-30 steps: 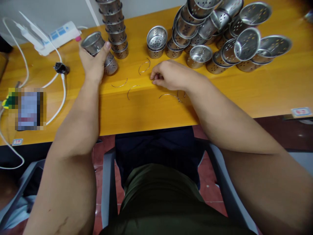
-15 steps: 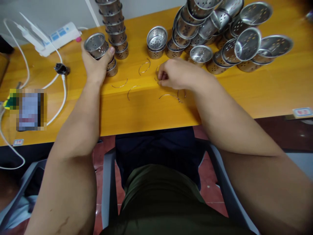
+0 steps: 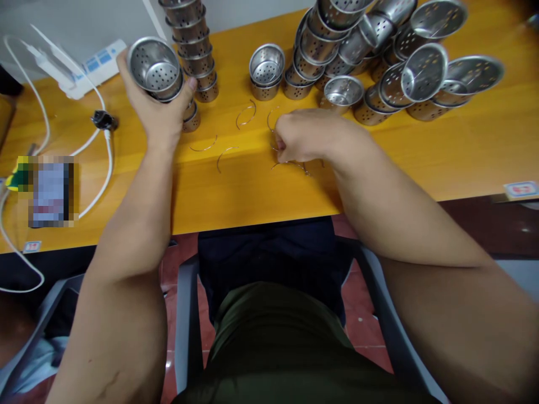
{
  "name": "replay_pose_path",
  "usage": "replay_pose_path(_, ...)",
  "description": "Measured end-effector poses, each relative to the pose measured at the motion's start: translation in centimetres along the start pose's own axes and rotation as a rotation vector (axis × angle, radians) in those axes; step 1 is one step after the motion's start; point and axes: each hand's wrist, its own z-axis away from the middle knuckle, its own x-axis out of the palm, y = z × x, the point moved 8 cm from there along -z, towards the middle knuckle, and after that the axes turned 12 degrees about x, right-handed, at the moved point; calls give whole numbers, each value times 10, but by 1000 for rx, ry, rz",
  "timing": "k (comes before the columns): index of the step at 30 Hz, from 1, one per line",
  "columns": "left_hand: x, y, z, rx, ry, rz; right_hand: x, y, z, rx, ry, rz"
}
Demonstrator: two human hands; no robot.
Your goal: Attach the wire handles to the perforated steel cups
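Since the frame half a second ago, the left hand has lifted the perforated metal cup and shifted it toward the table's back-left corner, and the cup's mouth, then a flatter oval, now shows as a rounder opening. The right hand has come slightly toward the table's front edge with its fingers more curled in, baring more of one curved wire.

The cup is over the left part of the table, near the back edge, partly covering the power strip. Its mouth faces up toward the person's head, and its base is below and a little to the right; the long axis is therefore steep and slightly slanted. The left hand is spread to the cup's width and has firm hold of it, thumb along the right side. A lower cup, half hidden by that hand, stands just beside the tall stack.

The right hand is bent into a loose fist just above the tabletop, among thin curved wires lying between the cups and the front edge. One wire's end meets its fingertips; whether they grip it cannot be told.
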Motion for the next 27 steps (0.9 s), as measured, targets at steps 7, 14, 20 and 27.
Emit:
replay_pose_path(7, 11, 73, 24, 418, 193, 133, 5, -5, -2, -27, 27, 10)
replay_pose_path(14, 25, 125, 32, 837, 261, 396, -1, -3, 5, -7, 30, 71)
replay_pose_path(20, 38, 128, 29, 895, 228, 436, -5, 2, 14, 66, -32, 107)
replay_pose_path(27, 32, 132, 41, 818, 67, 429, 1, -8, 10, -7, 12, 174)
